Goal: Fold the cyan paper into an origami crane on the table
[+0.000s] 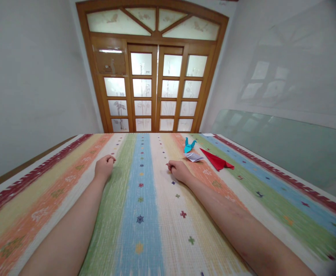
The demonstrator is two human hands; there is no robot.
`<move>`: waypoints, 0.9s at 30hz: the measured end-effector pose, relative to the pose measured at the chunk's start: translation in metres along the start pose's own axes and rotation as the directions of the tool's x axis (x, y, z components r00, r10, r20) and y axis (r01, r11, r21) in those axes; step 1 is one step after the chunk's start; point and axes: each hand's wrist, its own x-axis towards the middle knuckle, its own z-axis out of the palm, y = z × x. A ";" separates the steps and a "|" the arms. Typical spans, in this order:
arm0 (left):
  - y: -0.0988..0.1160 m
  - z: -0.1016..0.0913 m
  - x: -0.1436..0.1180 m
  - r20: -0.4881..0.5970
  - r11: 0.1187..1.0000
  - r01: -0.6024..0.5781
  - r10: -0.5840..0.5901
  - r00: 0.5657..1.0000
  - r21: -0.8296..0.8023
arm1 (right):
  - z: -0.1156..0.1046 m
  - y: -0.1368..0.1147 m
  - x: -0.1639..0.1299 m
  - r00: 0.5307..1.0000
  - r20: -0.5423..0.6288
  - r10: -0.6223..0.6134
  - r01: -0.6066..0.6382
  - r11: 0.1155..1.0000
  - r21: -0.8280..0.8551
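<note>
My left hand (105, 167) rests on the striped cloth in a loose fist, with nothing showing in its fingers. Across the blue stripe, my right hand (179, 171) lies curled closed on the cloth, also without anything visible in it. Just beyond and to the right of that hand sits a white folded paper (194, 156). Behind the white paper is a blue folded-paper crane (189, 145). A red folded-paper plane (218, 160) lies farther right. Neither hand touches the folded papers.
A colourful striped tablecloth (140, 195) covers the table. Wooden doors with glass panes (156, 88) stand beyond its far edge. A pale greenish glass panel (285, 142) borders the right side, and a plain wall (32, 76) rises at left.
</note>
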 end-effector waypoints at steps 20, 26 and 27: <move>0.011 0.003 0.008 0.130 0.977 -0.014 -0.015 0.991 0.214 | 0.000 -0.001 0.001 1.000 0.008 0.002 -0.002 1.000 -0.023; 0.013 0.003 0.000 0.029 0.967 -0.056 0.051 0.998 0.249 | 0.000 0.000 0.000 1.000 0.010 0.008 -0.007 1.000 -0.025; 0.012 0.003 -0.001 0.021 0.966 -0.066 0.063 0.998 0.252 | 0.000 0.000 0.000 1.000 0.010 0.010 -0.009 1.000 -0.026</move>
